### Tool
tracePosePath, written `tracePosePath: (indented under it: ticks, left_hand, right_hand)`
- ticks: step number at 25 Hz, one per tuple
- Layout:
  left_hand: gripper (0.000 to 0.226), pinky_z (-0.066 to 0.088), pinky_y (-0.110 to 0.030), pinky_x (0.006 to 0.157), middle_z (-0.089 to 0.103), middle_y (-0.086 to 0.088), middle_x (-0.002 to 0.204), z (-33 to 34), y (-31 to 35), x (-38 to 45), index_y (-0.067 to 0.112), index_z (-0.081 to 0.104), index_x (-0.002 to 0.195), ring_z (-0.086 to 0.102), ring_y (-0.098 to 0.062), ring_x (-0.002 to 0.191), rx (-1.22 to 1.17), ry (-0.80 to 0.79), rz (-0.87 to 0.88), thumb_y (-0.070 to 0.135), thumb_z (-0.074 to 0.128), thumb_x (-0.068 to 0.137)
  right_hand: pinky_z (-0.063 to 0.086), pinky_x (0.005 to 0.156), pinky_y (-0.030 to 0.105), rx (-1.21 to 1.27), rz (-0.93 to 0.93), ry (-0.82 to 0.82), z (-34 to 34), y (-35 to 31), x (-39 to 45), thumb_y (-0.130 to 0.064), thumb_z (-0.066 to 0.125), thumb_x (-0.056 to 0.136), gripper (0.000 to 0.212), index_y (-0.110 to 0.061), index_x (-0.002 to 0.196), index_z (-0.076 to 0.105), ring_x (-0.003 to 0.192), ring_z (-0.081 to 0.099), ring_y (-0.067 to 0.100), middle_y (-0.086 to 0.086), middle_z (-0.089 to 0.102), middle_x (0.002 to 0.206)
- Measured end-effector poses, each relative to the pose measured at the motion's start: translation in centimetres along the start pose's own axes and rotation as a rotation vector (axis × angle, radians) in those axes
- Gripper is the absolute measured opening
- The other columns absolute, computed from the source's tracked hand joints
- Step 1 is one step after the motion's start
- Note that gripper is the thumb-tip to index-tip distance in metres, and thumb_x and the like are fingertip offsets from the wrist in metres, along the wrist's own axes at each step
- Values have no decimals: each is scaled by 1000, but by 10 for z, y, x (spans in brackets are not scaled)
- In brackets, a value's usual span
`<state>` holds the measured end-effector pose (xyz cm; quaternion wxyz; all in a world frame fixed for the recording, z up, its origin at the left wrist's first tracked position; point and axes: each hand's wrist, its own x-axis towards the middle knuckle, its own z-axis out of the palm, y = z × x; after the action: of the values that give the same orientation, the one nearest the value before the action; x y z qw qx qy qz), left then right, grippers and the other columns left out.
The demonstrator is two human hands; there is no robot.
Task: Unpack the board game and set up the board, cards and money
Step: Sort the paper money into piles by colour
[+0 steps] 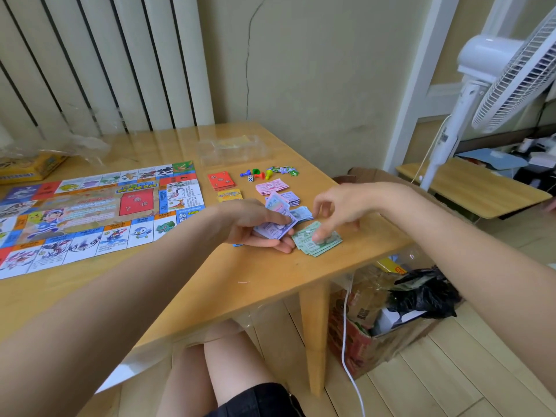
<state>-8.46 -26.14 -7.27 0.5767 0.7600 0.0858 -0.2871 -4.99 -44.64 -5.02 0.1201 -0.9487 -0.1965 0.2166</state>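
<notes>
The colourful game board lies unfolded on the left of the wooden table. My left hand holds a fanned stack of purple and blue money notes just right of the board. My right hand hovers over a green note pile, its fingertips touching the top note. Behind lie a pink note pile, a purple note pile, a blue note pile, a red card deck and a yellow card deck.
Coloured pawns, a die and green tokens sit behind the notes. A clear plastic tray lies further back, the yellow game box at far left. A white fan and a cardboard box stand right of the table.
</notes>
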Motion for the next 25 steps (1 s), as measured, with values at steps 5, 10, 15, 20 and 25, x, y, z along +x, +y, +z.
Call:
tracePosePath:
  ticks: [5, 10, 15, 20, 25]
  left_hand:
    - [17, 54, -16, 51, 71, -15, 73, 6, 2, 3, 2, 62, 85, 71, -22, 63, -31, -13, 6, 13, 53, 94]
    - [17, 55, -16, 52, 72, -15, 75, 5, 2, 2, 2, 63, 86, 72, -22, 65, -27, -15, 3, 14, 54, 94]
    - [17, 56, -17, 52, 72, -16, 79, 0, 2, 2, 1, 63, 88, 72, -22, 67, -10, 3, 3, 15, 55, 93]
    - [16, 47, -12, 41, 73, -5, 70, -5, -2, 4, 6, 61, 96, 68, -9, 56, 41, 90, 48, 21, 62, 89]
    - [10, 38, -9, 40, 67, 7, 57, -17, 2, 8, 15, 64, 82, 57, 2, 45, 63, 209, 293, 24, 66, 85]
  right_hand:
    - [45, 86, 29, -60, 3, -90, 3, -2, 0, -22, 77, 75, 51, -24, 116, 46, 51, 59, 4, 3, 44, 124]
    - [46, 68, 18, -18, -40, -86, 4, -2, 7, -17, 75, 76, 38, -21, 103, 48, 40, 58, 0, 3, 50, 110]
    - [53, 54, 24, -38, -25, -124, 2, -7, 10, -22, 73, 79, 34, -20, 105, 51, 62, 55, 13, 4, 46, 98]
    - [44, 59, 26, -201, -97, -60, -1, -12, 13, -30, 69, 82, 29, -21, 103, 53, 68, 53, 17, 3, 52, 99]
    - [44, 50, 22, 332, -182, 265, -10, -28, 24, -31, 63, 87, 24, -7, 90, 64, 60, 56, 19, 7, 61, 78]
